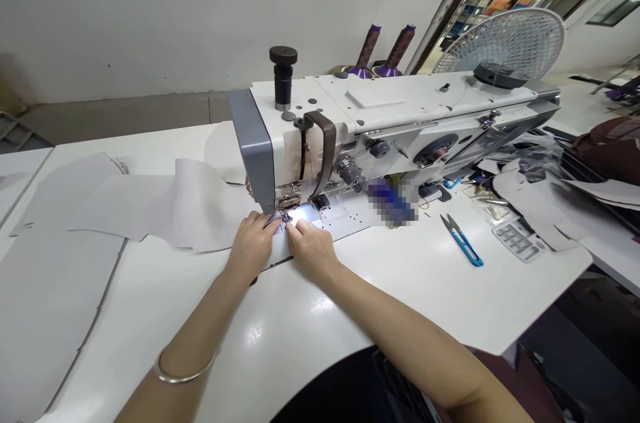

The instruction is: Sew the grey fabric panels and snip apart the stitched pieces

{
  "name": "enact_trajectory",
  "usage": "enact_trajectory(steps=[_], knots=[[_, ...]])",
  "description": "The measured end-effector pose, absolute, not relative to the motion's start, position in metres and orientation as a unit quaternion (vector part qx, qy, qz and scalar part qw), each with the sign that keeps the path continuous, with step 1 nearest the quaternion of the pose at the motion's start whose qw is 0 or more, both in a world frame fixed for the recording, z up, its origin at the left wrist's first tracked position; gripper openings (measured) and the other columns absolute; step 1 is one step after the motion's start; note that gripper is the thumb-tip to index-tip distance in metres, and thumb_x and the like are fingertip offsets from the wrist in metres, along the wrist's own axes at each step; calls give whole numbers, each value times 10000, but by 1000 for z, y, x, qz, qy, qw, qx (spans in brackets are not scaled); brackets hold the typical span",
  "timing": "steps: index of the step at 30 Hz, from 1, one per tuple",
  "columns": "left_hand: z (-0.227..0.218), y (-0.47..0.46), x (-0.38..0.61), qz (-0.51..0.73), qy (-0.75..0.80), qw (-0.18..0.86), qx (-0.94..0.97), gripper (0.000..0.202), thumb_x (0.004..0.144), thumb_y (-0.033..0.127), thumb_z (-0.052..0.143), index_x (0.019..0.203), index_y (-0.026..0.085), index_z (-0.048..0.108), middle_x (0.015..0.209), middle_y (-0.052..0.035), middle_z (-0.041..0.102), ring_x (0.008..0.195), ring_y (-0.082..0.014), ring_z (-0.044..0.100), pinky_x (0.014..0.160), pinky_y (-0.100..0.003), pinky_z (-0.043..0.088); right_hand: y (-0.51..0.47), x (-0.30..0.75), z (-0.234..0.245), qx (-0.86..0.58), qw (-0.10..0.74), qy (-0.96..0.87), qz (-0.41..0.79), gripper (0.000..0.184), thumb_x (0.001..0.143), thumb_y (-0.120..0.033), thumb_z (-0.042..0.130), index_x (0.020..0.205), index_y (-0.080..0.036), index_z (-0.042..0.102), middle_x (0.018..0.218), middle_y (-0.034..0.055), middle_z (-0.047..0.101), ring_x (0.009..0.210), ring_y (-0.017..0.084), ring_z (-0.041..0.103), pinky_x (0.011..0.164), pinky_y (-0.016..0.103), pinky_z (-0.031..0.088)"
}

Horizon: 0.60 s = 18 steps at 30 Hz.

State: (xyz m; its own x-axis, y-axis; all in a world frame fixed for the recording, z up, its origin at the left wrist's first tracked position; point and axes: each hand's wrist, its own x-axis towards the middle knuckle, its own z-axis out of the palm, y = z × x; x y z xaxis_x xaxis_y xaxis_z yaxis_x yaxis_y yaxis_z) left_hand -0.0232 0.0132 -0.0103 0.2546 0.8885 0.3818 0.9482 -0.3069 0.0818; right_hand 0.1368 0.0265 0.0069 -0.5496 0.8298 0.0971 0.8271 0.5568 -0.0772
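Observation:
Both my hands are close together at the needle end of a white industrial sewing machine (pixel 320 116). My left hand (pixel 253 239) is closed, its fingertips just left of the presser foot (pixel 286 216). Fingers bent in, my right hand (pixel 313 246) is on the right side of the foot, above the lit needle plate (pixel 306 213). Whatever small piece lies between the fingertips is hidden. A pale grey sheet of material (pixel 210 209), curled in its middle, stretches leftward from behind my left hand; I cannot tell whether the hand touches it.
Blue-handled thread snips (pixel 463 241) lie on the white table (pixel 400 289) to the right. Large pale sheets (pixel 55 289) cover the left side. Two thread cones (pixel 367 53) and a fan (pixel 510 43) stand behind the machine. Cut pieces (pixel 540 203) are heaped at the right.

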Motion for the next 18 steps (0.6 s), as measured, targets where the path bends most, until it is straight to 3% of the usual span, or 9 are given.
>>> enact_trajectory(steps=[18], knots=[[-3, 11, -22, -159, -612, 68, -772, 322, 846, 111, 459, 1093, 222, 633, 1154, -39, 641, 972, -262, 482, 785, -390, 407, 28, 137, 1, -466, 61, -883, 2, 150, 937, -172, 386, 961, -199, 532, 827, 30, 529, 712, 152, 488, 497, 289, 183]])
